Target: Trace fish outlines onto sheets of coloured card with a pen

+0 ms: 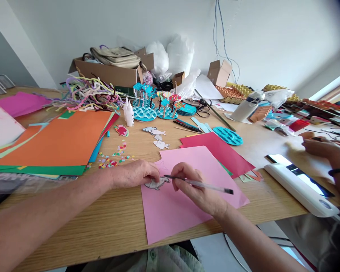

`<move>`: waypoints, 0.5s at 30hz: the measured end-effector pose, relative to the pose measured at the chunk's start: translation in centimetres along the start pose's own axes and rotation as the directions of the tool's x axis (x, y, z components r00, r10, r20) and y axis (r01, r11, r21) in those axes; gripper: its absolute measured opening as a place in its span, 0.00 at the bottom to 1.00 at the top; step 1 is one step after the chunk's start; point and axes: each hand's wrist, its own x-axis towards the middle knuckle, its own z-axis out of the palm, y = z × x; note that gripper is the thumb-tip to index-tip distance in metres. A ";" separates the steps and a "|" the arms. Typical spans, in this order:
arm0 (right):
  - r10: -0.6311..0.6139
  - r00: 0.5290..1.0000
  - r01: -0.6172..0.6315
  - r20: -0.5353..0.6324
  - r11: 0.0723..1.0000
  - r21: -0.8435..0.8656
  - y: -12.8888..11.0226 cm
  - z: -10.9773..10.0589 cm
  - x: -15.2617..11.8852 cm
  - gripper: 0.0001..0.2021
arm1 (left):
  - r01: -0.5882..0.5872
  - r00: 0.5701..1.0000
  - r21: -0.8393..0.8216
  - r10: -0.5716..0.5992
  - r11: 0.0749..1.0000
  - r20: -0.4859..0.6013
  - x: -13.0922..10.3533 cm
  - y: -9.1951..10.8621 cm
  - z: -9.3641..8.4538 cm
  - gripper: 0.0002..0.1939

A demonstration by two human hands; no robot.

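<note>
My right hand (197,189) is closed round a clear-barrelled pen (204,184) with a black end cap. Its tip is beside a small white paper fish cutout (156,184) with black outlines. My left hand (140,173), fingers bent and drawn together, presses the fish down at the left edge of a pink paper sheet (172,215). A faint pencilled fish outline shows on the pink just above the fish. My left fingertips are partly hidden. Several more paper fish cutouts (161,144) lie on the wooden table behind the sheet.
Coloured paper sheets (53,139) and confetti dots (113,160) lie left. Behind stand white glue bottles (129,115), blue fish crafts (146,111) and pipe cleaners (87,92). Red paper (218,149) lies right; beyond the white device (299,189) is another person's hand (323,147).
</note>
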 end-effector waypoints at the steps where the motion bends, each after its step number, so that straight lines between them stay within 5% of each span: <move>1: -0.007 0.998 0.007 0.059 1.000 -0.005 0.0 0.0 0.2 0.04 | 0.000 1.000 -0.005 0.000 1.000 0.005 0.0 0.0 0.0 0.13; 5: -0.078 0.980 0.083 0.181 0.996 -0.023 0.0 0.8 1.0 0.05 | -0.009 1.000 -0.014 0.009 1.000 0.015 0.1 0.0 -0.2 0.11; 15: -0.066 0.972 0.074 0.227 0.997 -0.025 0.8 2.2 1.6 0.07 | -0.039 0.999 -0.040 0.040 0.998 0.029 0.1 0.2 -0.5 0.14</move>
